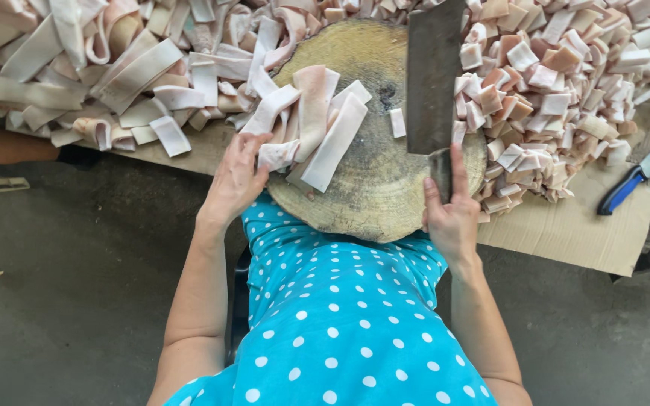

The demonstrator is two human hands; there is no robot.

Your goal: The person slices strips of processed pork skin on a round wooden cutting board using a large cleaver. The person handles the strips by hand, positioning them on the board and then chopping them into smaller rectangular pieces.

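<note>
1. The round wooden chopping block point(374, 188) lies in front of the person, partly on a sheet of cardboard point(566, 225), and its near edge is over the blue dotted dress point(340, 323).
2. The left hand point(236, 180) is at the left rim of the block. Its fingers are spread and rest on the near ends of a small bundle of long pork skin strips point(314, 124), pressing them, not closed around them.
3. These strips lie on the left half of the block, pointing away from the person, and they touch each other.
4. The right hand point(451, 214) is at the right rim of the block, closed around the handle of a cleaver point(432, 75), with the index finger stretched along it.
5. The cleaver blade is over the right half of the block. One small cut piece point(398, 122) lies just left of the blade.
6. Left of and beyond the block there is a big heap of uncut strips point(99, 68).
7. Right of the block there is a heap of small cut squares point(558, 90).
8. Further right of the block, past the squares, a knife with a blue handle point(633, 180) lies on the cardboard edge.
</note>
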